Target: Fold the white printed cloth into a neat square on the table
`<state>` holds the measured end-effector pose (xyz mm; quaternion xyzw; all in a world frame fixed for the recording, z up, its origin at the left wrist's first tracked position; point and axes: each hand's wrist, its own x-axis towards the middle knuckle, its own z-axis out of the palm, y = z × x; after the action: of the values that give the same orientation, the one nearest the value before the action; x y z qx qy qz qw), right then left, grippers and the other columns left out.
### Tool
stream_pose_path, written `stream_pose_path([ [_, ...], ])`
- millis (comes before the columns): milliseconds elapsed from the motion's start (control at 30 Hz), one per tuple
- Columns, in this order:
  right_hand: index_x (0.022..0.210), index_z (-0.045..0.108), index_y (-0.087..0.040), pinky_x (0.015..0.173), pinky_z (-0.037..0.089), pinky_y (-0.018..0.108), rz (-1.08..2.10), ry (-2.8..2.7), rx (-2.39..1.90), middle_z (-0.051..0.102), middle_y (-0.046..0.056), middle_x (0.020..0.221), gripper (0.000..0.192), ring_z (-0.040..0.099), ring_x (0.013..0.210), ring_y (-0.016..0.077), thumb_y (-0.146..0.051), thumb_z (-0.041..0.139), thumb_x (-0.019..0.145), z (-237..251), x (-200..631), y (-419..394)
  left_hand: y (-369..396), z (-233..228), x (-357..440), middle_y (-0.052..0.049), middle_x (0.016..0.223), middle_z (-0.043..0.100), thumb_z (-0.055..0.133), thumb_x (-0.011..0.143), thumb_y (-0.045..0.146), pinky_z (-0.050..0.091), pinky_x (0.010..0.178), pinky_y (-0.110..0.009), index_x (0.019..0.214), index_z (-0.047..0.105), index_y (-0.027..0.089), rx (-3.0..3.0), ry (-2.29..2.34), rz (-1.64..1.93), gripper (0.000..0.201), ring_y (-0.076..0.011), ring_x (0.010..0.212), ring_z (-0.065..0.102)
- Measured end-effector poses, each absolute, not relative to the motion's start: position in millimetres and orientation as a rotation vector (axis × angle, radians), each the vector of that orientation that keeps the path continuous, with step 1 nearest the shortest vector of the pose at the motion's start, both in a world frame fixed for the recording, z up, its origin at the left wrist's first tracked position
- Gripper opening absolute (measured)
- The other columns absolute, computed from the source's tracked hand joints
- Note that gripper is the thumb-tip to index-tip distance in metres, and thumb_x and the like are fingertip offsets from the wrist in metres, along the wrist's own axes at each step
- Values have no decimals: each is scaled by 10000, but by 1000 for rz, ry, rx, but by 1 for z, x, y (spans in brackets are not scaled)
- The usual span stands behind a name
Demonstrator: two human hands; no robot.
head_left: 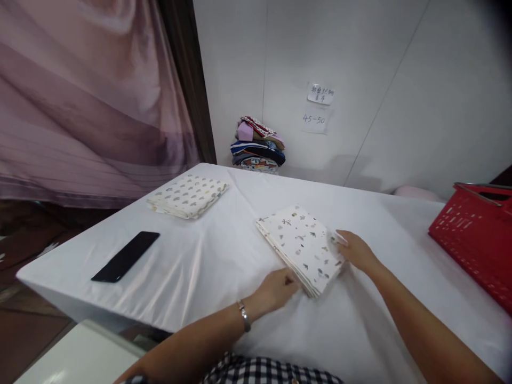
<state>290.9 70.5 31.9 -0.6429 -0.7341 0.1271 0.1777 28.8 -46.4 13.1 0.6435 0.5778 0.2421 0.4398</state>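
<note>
Black phone (pixel 125 256) left, red basket (pixel 476 234) right, clothes pile (pixel 258 146) by wall.

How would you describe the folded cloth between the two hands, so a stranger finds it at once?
On the white table, near its middle, lies the folded cloth, with the left hand and right hand touching its edges. Unlike the heart-patterned cloth farther left, it shows scattered small leaf-like prints.

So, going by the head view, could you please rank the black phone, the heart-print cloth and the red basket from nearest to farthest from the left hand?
1. black phone, to the left of the left hand.
2. heart-print cloth, farther back on the left.
3. red basket, at the far right edge.
</note>
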Motion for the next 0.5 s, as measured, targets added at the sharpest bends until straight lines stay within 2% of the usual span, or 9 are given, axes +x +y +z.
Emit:
stream_pose_path([
  [67, 1280, 512, -207, 1010, 380, 422, 301, -2124, -1624, 508, 91, 1322, 447, 460, 1220, 258, -340, 448, 859, 30, 271, 39, -31, 23, 10, -22, 746, 634, 458, 818, 314, 429, 619, -265, 761, 592, 187, 1745, 1547, 724, 192, -156, 679, 572],
  [133, 1345, 430, -261, 1050, 322, 458, 272, -2286, -1406, 425, 54, 1397, 474, 379, 1287, 251, -391, 416, 889, 23, 251, 8, -6, 32, -7, -41, 889, 641, 420, 859, 336, 448, 733, -291, 883, 601, 199, 1921, 1662, 891, 229, -173, 818, 581],
  [167, 1367, 394, -274, 1063, 289, 487, 250, -2368, -1326, 402, 51, 1413, 491, 344, 1309, 257, -404, 416, 893, 18, 242, -4, 8, 34, -13, -59, 1023, 625, 421, 868, 342, 433, 833, -310, 981, 592, 201, 2044, 1663, 946, 249, -187, 956, 561],
  [267, 1373, 383, -257, 1055, 256, 542, 158, -2518, -1184, 386, 89, 1418, 530, 321, 1318, 287, -444, 449, 882, 0, 227, -27, 53, 30, -26, -91, 1332, 478, 460, 863, 337, 271, 1046, -406, 1176, 533, 189, 2367, 1650, 822, 354, -242, 1252, 375],
  [367, 1393, 346, -238, 1051, 249, 553, 79, -2555, -1160, 349, 107, 1437, 559, 304, 1325, 297, -444, 451, 884, -12, 226, -30, 81, 13, -33, -94, 1364, 456, 375, 900, 338, 264, 1039, -434, 1246, 492, 187, 2267, 1897, 591, 395, -258, 1274, 351],
  [500, 1409, 309, -230, 1058, 240, 558, 71, -2589, -1165, 323, 100, 1451, 574, 284, 1334, 294, -452, 429, 893, -12, 229, -27, 86, -4, -39, -80, 1401, 416, 307, 920, 357, 260, 1038, -403, 1301, 442, 192, 2271, 1966, 581, 437, -240, 1276, 342],
])
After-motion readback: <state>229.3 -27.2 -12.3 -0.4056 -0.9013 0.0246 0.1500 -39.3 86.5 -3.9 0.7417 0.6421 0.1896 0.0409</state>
